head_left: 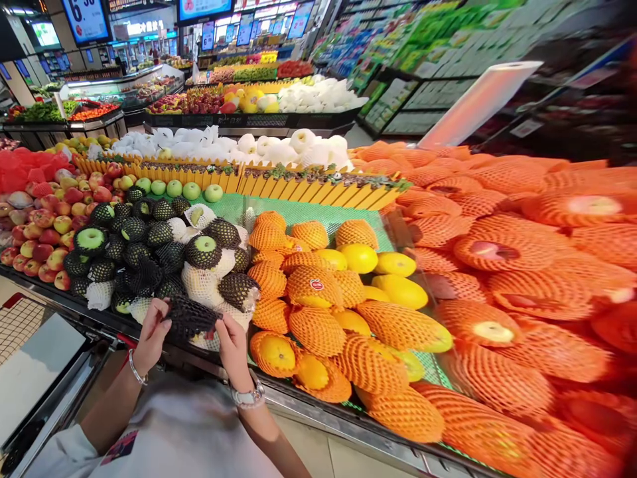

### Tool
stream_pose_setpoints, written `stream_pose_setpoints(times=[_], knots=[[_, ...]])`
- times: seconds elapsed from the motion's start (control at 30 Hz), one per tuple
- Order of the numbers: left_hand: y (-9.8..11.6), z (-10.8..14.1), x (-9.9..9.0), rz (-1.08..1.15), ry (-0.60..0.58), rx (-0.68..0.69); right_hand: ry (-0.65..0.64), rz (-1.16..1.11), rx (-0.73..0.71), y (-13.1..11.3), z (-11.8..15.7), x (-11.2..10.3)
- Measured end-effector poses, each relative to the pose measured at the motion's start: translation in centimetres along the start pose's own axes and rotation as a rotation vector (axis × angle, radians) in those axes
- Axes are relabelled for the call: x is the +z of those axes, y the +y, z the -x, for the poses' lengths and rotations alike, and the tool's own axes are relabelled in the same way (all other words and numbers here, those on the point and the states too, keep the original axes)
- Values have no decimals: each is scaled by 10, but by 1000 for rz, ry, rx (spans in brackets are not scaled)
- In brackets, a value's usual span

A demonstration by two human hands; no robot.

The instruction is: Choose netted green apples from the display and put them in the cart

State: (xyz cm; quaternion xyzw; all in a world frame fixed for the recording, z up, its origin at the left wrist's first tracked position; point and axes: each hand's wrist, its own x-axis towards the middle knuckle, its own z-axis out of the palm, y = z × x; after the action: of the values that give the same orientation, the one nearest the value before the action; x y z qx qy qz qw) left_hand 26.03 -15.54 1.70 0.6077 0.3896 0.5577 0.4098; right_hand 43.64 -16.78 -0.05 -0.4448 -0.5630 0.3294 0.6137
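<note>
A black foam fruit net is stretched between my two hands at the front edge of the fruit stand. My left hand pinches one end of it, and my right hand grips the other end. The net looks flat, with no fruit visible inside. Just beyond my hands lie green apples in black and white foam nets. A loose white foam net wraps fruit close behind my right hand.
Yellow mangoes in orange nets lie to the right, with larger orange-netted fruit beyond. Red apples are heaped at left. A yellow picket divider crosses behind. A cart stands at lower left.
</note>
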Motion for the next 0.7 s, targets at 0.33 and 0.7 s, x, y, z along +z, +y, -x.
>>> stream_pose_setpoints(times=[0.33, 0.7], knots=[[16, -4, 20, -33, -219, -104, 112, 135, -48, -1, -8, -30], [46, 4, 63, -702, -573, 354, -120, -224, 329, 8, -9, -73]])
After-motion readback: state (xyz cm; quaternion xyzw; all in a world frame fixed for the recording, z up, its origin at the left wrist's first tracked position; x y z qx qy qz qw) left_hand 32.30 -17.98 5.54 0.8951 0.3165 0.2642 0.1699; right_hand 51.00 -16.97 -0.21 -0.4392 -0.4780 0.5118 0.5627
